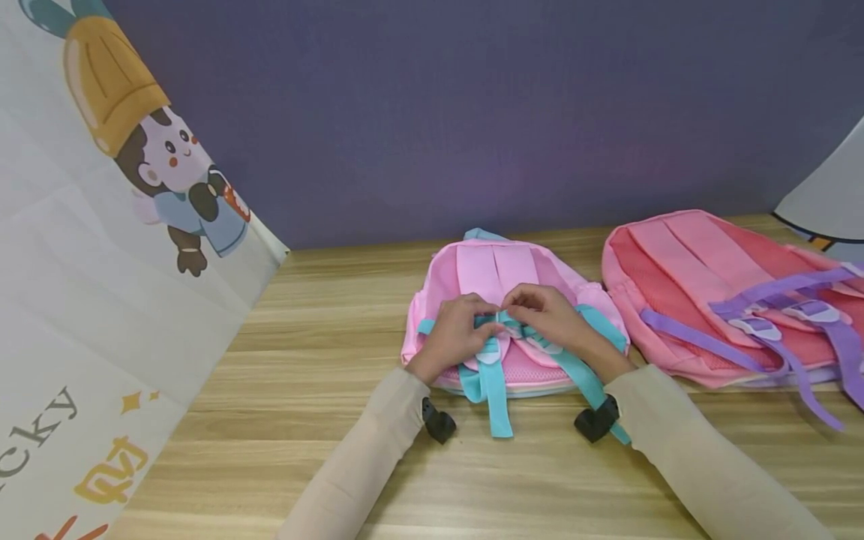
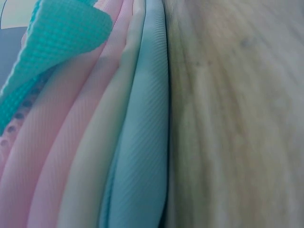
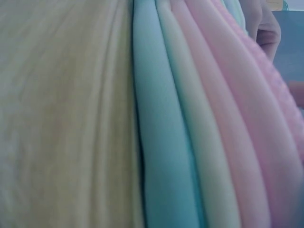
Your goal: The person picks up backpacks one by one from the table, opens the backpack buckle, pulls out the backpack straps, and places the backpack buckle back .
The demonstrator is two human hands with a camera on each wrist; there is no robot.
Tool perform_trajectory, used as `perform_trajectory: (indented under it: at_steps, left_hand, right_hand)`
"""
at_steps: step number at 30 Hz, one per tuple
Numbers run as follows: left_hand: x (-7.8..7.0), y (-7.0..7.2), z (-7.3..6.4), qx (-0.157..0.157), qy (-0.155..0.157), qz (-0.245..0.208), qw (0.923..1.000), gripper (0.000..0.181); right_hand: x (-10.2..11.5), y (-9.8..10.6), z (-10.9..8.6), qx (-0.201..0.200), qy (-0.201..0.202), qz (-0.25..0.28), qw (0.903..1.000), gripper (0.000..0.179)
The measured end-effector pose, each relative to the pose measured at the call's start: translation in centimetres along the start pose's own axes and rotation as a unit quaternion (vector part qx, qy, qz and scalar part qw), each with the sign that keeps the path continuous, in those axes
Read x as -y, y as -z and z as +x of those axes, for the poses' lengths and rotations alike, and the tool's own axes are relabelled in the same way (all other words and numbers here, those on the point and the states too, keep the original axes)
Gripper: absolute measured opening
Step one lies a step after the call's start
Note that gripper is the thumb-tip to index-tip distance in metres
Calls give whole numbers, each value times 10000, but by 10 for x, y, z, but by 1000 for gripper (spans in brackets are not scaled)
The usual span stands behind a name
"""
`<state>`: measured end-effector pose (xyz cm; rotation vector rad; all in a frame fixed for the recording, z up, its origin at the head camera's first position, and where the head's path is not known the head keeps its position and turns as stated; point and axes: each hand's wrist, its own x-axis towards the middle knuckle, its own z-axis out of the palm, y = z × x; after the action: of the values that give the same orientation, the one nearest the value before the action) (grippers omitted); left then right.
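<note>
A small pink backpack (image 1: 478,270) lies with its shoulder straps facing up on the wooden table. Over its middle, my left hand (image 1: 454,334) pinches a teal strap (image 1: 496,397) between thumb and fingers. Close beside it, fingertips nearly meeting, my right hand (image 1: 550,319) pinches the same teal webbing near a small white piece (image 1: 498,318). The fingers partly hide what is held there. A looped teal strap end (image 2: 71,38) shows in the left wrist view above the pink, cream and blue lower edge. The right wrist view shows that layered edge (image 3: 164,142) along the table.
A larger coral-pink backpack (image 1: 682,300) with purple straps (image 1: 702,343) lies against the right side of the small one. Behind the wooden table (image 1: 324,360) stands a dark purple panel (image 1: 439,120). A white printed sheet (image 1: 81,285) hangs at the left.
</note>
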<state>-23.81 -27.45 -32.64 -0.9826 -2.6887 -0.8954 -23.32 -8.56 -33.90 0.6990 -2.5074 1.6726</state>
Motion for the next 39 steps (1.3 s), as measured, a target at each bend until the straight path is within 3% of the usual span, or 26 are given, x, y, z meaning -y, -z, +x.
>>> perform_trajectory:
  at_steps: [24,39]
  left_hand:
    - [1,0,1,32,3,120,9999,22]
    - [0,1,0,20,-39,89,10000,22]
  right_hand:
    - [2,7,-3,-51,322,-1090,9935,16]
    - [2,10,-4,-64,230,-937,9953,12]
